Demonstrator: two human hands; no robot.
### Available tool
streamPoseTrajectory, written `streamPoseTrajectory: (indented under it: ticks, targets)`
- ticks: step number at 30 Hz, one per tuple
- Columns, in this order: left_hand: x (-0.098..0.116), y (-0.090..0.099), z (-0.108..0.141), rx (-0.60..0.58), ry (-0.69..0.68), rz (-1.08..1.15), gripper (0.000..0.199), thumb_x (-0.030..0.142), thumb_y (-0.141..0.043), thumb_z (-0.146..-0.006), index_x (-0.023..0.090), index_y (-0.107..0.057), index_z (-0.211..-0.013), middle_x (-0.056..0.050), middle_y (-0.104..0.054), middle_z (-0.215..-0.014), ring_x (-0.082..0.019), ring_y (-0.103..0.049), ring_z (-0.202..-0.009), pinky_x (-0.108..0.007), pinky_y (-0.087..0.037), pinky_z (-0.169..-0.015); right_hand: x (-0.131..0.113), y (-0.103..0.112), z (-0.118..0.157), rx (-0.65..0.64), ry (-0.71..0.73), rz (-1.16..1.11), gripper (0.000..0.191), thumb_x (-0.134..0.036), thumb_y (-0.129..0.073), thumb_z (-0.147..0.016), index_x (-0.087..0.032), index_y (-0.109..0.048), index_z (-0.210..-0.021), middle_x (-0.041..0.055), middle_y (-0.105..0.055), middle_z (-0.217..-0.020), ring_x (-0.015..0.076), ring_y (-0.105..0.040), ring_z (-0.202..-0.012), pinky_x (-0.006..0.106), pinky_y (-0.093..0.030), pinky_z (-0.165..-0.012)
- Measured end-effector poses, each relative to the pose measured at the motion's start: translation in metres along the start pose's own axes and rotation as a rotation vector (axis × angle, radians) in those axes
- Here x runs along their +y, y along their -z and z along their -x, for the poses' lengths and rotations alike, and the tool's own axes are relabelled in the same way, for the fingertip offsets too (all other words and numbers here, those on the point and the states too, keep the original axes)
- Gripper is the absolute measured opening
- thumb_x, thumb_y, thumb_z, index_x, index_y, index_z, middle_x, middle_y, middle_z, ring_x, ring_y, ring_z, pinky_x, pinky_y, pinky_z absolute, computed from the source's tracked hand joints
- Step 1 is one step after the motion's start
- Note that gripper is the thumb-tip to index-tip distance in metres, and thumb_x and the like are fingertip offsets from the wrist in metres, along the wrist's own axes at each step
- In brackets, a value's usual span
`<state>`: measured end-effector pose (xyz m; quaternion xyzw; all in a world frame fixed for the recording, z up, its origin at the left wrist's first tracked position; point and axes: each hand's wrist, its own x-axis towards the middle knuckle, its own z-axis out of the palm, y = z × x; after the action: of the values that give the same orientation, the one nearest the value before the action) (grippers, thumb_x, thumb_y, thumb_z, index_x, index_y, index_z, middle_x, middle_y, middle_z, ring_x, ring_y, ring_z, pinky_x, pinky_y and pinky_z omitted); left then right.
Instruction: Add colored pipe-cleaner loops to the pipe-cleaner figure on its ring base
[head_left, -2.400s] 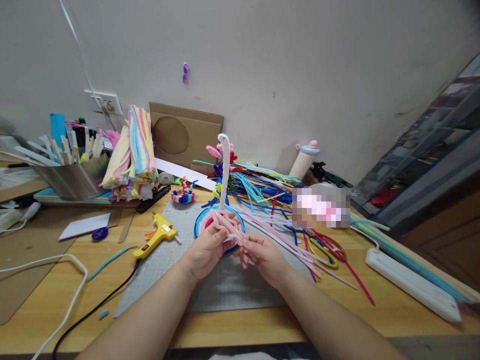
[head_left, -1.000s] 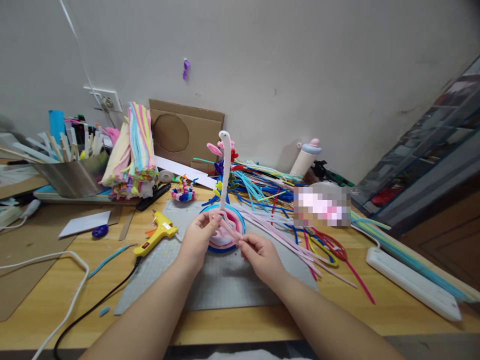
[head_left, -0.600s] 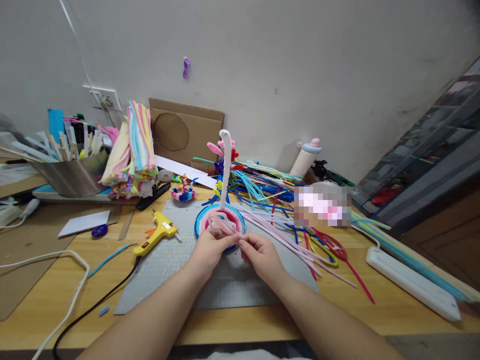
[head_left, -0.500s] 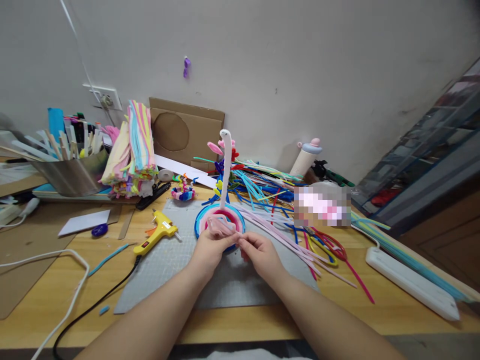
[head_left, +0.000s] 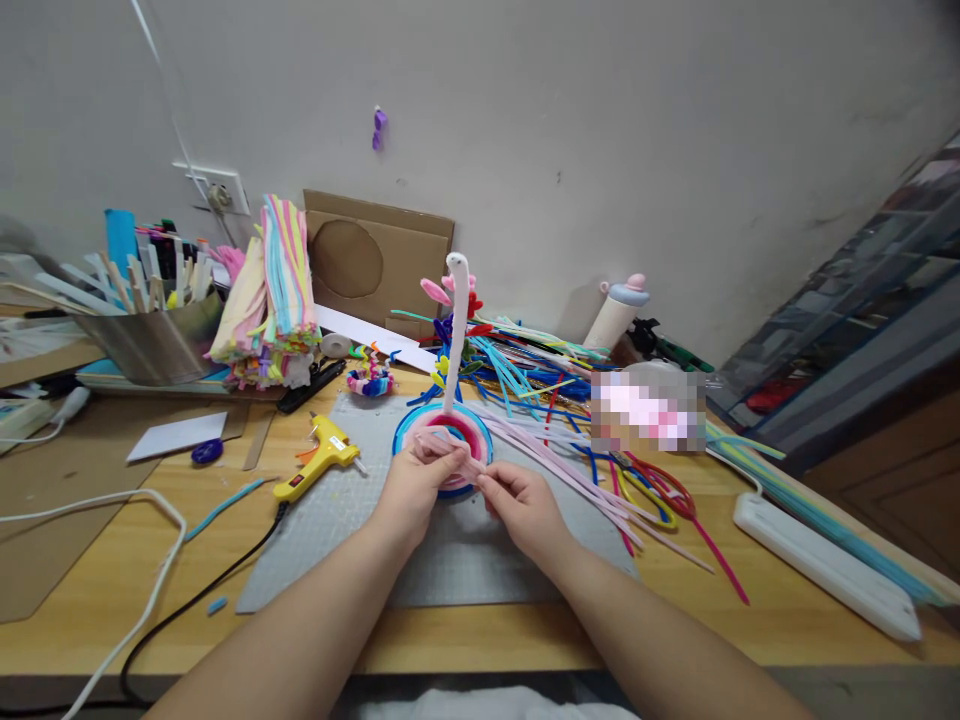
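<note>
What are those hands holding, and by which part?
A looped pale-pink fuzzy piece: the left hand grips its looped part; the right hand pinches its narrow right end.

Pale-pink pipe cleaners [head_left: 441,443], bent, bunched, held before multicolored ringed disc [head_left: 472,432].

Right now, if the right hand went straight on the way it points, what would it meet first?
Past the pink strips it pinches, the right hand would likely meet the left hand first; the round coil seems to lie lower, though depth is unclear.
</note>
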<state>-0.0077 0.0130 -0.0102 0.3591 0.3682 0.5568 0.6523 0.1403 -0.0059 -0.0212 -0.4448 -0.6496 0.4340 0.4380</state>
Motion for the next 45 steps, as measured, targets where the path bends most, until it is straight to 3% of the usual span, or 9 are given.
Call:
streamPoseTrajectory:
  ticks: [4, 9, 12, 19, 25, 31, 38, 45]
  targets:
    - [0.005, 0.001, -0.001, -0.024, -0.025, 0.027, 0.021, 0.026, -0.075, -0.063, 0.013, -0.064, -0.075, -0.003, -0.068, -0.070, -0.015, -0.062, -0.064, -0.026, -0.048, -0.065, -0.003, 0.001, 0.000, 0.011, 0.015, 0.014, 0.022, -0.032, -0.051, -0.083, -0.018, -0.059, -0.068, -0.0034, -0.046, -0.051, 0.0107, -0.040, -0.048, 0.023, -0.029, -0.048]
    - [0.014, 0.008, -0.006, 0.095, -0.113, 0.030, 0.022, 0.029, -0.073, -0.065, 0.012, -0.064, -0.075, -0.005, -0.068, -0.066, -0.015, -0.063, -0.062, -0.025, -0.048, -0.062, -0.004, 0.002, 0.001, 0.002, 0.021, 0.050, 0.023, -0.032, -0.050, -0.084, -0.017, -0.058, -0.068, -0.0035, -0.045, -0.051, 0.0100, -0.039, -0.048, 0.022, -0.029, -0.048]
    - [0.017, 0.011, -0.007, 0.060, -0.088, 0.035, 0.022, 0.029, -0.074, -0.064, 0.011, -0.063, -0.071, -0.005, -0.068, -0.063, -0.016, -0.063, -0.060, -0.027, -0.049, -0.061, -0.005, 0.003, 0.001, -0.021, 0.033, 0.059, 0.022, -0.031, -0.050, -0.084, -0.016, -0.059, -0.070, -0.0035, -0.045, -0.052, 0.0096, -0.038, -0.049, 0.022, -0.028, -0.048]
    - [0.027, 0.019, -0.009, 0.093, -0.195, -0.122, 0.020, 0.030, -0.072, -0.067, 0.014, -0.062, -0.070, 0.001, -0.065, -0.063, -0.008, -0.056, -0.056, -0.020, -0.044, -0.058, -0.004, 0.009, -0.003, -0.038, 0.014, 0.049, 0.024, -0.032, -0.048, -0.084, -0.015, -0.058, -0.071, -0.0033, -0.045, -0.052, 0.0095, -0.038, -0.049, 0.022, -0.029, -0.049]
    - [0.032, 0.019, -0.009, 0.071, -0.194, -0.208, 0.022, 0.033, -0.072, -0.066, 0.014, -0.062, -0.070, 0.000, -0.064, -0.061, -0.010, -0.056, -0.057, -0.021, -0.043, -0.059, -0.003, 0.025, -0.012, -0.096, 0.034, 0.124, 0.022, -0.031, -0.051, -0.083, -0.015, -0.059, -0.071, -0.0027, -0.047, -0.055, 0.0092, -0.039, -0.050, 0.022, -0.028, -0.048]
    - [0.030, 0.013, -0.005, 0.106, -0.264, -0.170, 0.021, 0.032, -0.070, -0.067, 0.015, -0.060, -0.066, 0.000, -0.066, -0.064, -0.012, -0.058, -0.060, -0.023, -0.043, -0.063, -0.005, 0.023, -0.016, -0.135, -0.065, -0.143, 0.024, -0.032, -0.055, -0.078, -0.015, -0.058, -0.063, -0.0020, -0.049, -0.052, 0.0099, -0.044, -0.047, 0.023, -0.035, -0.050]
    - [0.021, 0.018, -0.019, 0.211, -0.150, -0.053, 0.031, 0.039, -0.075, -0.056, 0.014, -0.056, -0.059, 0.001, -0.060, -0.053, -0.010, -0.053, -0.050, -0.022, -0.041, -0.054, -0.014, 0.011, -0.011, -0.144, -0.089, -0.273, 0.025, -0.034, -0.057, -0.075, -0.015, -0.058, -0.061, -0.0016, -0.050, -0.055, 0.0096, -0.044, -0.046, 0.023, -0.034, -0.048]
    - [0.012, 0.020, -0.021, 0.216, -0.124, -0.127, 0.030, 0.041, -0.072, -0.061, 0.014, -0.058, -0.063, 0.003, -0.056, -0.051, -0.008, -0.047, -0.044, -0.019, -0.036, -0.047, 0.000, 0.010, -0.009, -0.095, -0.097, -0.090, 0.026, -0.036, -0.051, -0.081, -0.015, -0.055, -0.066, -0.0036, -0.048, -0.050, 0.0089, -0.040, -0.045, 0.022, -0.031, -0.049]
